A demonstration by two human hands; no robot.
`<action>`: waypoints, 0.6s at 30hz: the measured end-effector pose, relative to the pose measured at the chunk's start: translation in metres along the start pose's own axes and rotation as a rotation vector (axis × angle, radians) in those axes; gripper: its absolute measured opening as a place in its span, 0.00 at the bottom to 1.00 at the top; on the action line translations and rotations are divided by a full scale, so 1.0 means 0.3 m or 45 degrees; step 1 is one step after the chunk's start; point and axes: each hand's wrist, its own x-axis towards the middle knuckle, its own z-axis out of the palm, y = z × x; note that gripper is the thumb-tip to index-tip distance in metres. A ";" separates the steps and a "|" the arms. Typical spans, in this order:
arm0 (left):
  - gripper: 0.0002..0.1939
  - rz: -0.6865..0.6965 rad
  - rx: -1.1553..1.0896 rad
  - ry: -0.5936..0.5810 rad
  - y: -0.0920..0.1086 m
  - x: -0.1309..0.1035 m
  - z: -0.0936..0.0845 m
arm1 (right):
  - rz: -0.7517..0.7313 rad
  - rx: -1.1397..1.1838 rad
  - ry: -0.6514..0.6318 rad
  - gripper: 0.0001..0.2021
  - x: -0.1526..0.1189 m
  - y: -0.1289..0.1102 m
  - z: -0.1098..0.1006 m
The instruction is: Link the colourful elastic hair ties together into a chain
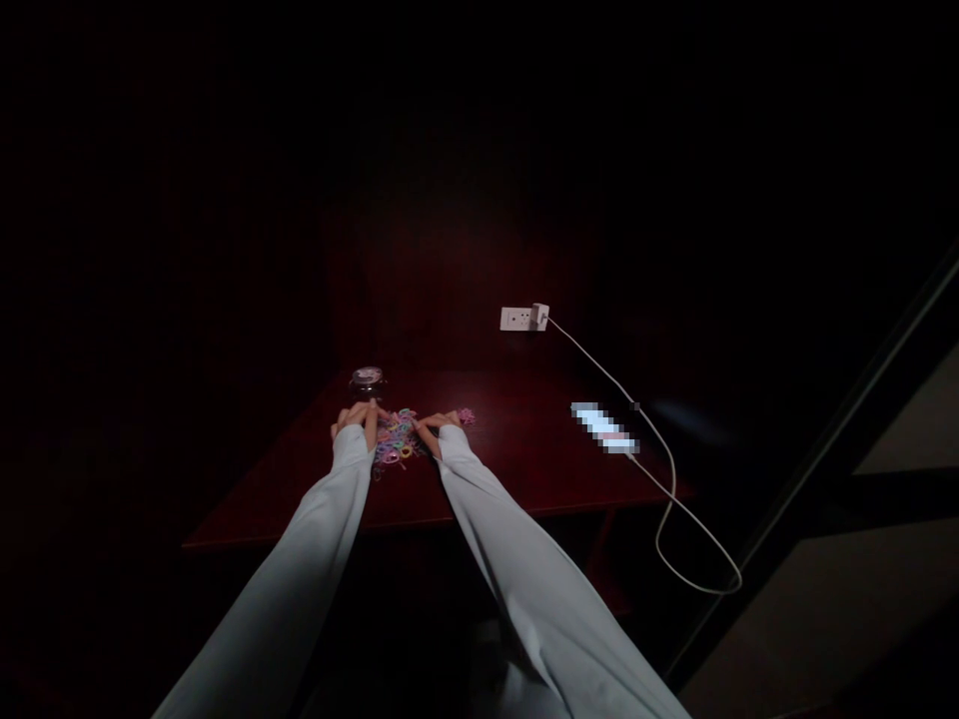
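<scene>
A loose pile of small hair ties (397, 439) in pink, purple, yellow, green and blue lies on the dark red table between my two hands. My left hand (354, 419) rests at the pile's left edge, fingers bent and drawn together; whatever is in them is too small to make out. From the right, my right hand (442, 427) reaches the pile with thumb and index finger meeting in a pinch, and what it holds does not show clearly. Just beyond the right hand sits a small pink cluster of hair ties (466, 415). A clear lidded jar (367, 381) stands behind my left hand.
The table (516, 469) ends at a front edge below my forearms. On its right lies a lit, blurred-out phone (603, 427). A white cable (672, 469) loops from it past the table's edge up to a charger (539, 317) in the wall socket (513, 319).
</scene>
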 end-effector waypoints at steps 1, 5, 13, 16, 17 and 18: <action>0.28 -0.037 0.005 0.033 0.006 -0.004 -0.009 | -0.001 0.020 0.014 0.13 0.000 0.004 0.002; 0.30 -0.085 -0.001 0.199 0.013 -0.018 -0.045 | -0.024 0.064 0.027 0.14 0.000 0.015 0.004; 0.16 0.474 0.490 -0.077 0.023 -0.031 -0.018 | -0.126 -0.062 -0.009 0.14 -0.011 -0.020 -0.013; 0.14 0.655 0.620 -0.203 0.044 -0.042 0.004 | -0.186 -0.141 -0.066 0.12 -0.018 -0.039 -0.018; 0.15 0.648 0.641 -0.191 0.046 -0.043 0.007 | -0.200 -0.153 -0.078 0.12 -0.020 -0.042 -0.019; 0.15 0.627 0.656 -0.170 0.045 -0.044 0.009 | -0.214 -0.159 -0.084 0.12 -0.022 -0.044 -0.019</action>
